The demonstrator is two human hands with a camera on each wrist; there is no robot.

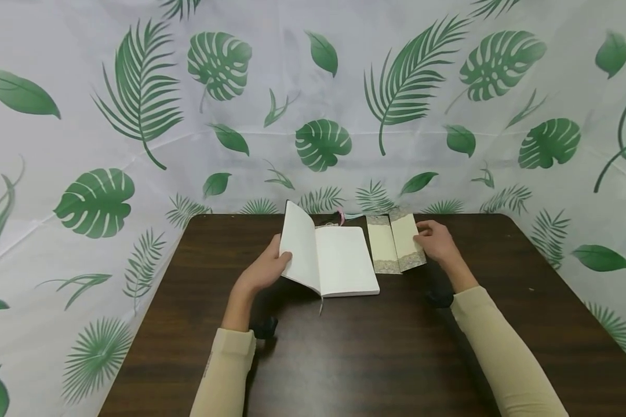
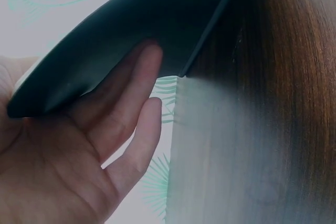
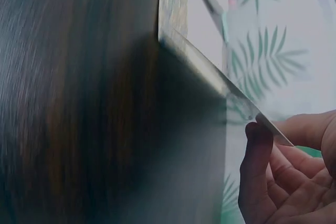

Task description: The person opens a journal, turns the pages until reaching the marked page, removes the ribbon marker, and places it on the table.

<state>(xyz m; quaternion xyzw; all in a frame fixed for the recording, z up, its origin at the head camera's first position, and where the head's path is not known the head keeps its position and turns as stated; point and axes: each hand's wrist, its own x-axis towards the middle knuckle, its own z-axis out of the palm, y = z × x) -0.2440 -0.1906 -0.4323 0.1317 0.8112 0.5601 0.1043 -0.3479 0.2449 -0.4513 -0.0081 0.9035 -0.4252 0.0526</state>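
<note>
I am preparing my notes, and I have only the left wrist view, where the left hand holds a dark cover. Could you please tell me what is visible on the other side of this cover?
Observer: From the head view, that side of the open notebook shows a white page with no writing that I can see.

Operator: Thank you, this is useful. My view does not include the right hand. May I ask what it is holding?

Observer: It pinches the outer edge of a folded cream card, to the right of the notebook.
</note>
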